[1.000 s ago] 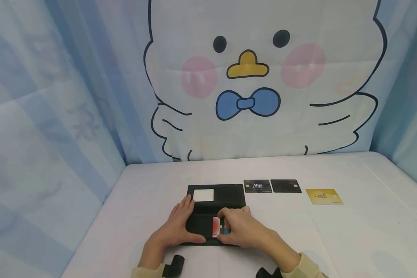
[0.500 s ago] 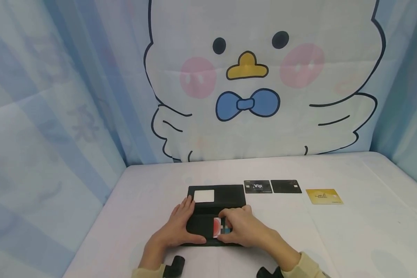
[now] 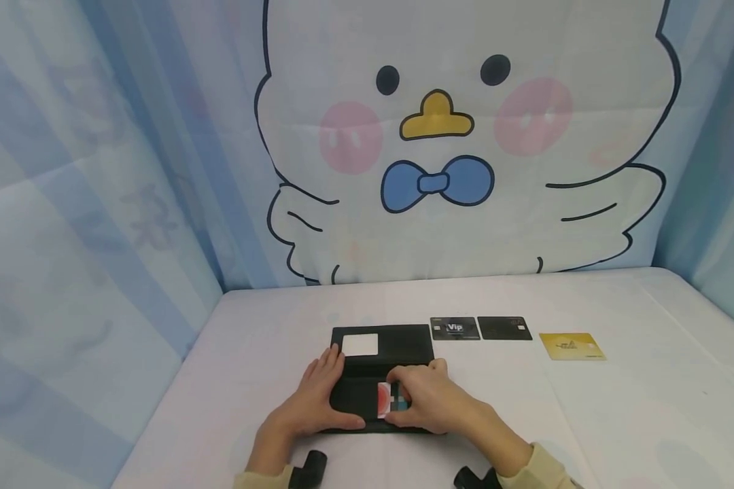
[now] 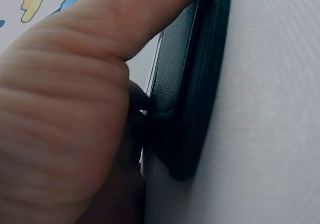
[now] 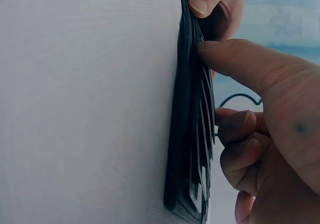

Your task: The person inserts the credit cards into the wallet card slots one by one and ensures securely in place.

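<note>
Head view: the left hand (image 3: 308, 402) is resting on the left side of the unfolded black wallet (image 3: 353, 394), fingers straight, thumb spread, gripping nothing. The wallet is lying between both hands, nearer the left edge of the table (image 3: 642, 401) than the right. The right hand (image 3: 433, 401) is pinching a red-and-white card (image 3: 383, 399) between curled thumb and forefinger.

The white-covered bench (image 3: 624, 407) carries an open black wallet (image 3: 367, 372) under the right grip (image 3: 434, 401); beyond that grip, rightward, lie a Vip card (image 3: 455, 329), black card (image 3: 504, 328) and gold card (image 3: 571, 346).
</note>
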Available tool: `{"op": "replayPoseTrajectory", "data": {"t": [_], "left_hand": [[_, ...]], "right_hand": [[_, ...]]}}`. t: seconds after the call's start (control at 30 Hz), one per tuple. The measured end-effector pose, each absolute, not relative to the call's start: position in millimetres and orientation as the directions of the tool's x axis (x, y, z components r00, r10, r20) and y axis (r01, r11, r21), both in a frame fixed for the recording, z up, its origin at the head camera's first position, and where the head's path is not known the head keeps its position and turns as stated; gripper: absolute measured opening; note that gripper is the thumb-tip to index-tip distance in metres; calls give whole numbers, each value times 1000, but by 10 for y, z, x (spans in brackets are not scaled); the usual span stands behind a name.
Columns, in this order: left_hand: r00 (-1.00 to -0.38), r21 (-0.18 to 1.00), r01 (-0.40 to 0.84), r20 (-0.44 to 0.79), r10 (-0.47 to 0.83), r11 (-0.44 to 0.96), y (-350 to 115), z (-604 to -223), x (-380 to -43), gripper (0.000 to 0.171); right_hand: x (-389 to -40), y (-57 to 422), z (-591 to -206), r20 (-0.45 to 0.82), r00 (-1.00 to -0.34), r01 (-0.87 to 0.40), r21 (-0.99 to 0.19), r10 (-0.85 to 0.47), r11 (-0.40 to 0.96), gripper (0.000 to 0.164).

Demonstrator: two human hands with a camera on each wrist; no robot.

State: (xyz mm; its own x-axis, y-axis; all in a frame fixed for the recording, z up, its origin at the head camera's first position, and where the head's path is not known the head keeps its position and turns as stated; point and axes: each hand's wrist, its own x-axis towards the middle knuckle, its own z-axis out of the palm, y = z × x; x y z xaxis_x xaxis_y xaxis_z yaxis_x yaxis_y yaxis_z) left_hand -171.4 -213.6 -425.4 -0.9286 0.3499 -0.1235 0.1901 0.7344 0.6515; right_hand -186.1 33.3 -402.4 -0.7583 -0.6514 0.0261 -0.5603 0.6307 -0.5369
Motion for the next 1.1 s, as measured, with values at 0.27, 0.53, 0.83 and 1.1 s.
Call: {"op": "replayPoseTrajectory", "data": {"t": [0.27,0.53,0.83,1.1], "left_hand": [[-930,656,189,-120,348,731,-2133,-4265,-1721,120],[-932,650,188,-120,343,737,-2123,-4253,-1718,120],[-935,638,185,-120,334,747,-2113,-4248,-1701,119],[-934,646,179,-125,334,742,-2113,-4253,-1695,119]], "right_hand": [[-1911,420,-3996,65,-789,-536,-558,-610,633,61],[-2014,648,-3917,133,-838,-505,-553,-529,662,61],[-2155,1018,-3888,180,-894,-442,-504,-410,742,63],[-2238,1260,-3891,186,-930,-368,-512,-318,777,61]]}}
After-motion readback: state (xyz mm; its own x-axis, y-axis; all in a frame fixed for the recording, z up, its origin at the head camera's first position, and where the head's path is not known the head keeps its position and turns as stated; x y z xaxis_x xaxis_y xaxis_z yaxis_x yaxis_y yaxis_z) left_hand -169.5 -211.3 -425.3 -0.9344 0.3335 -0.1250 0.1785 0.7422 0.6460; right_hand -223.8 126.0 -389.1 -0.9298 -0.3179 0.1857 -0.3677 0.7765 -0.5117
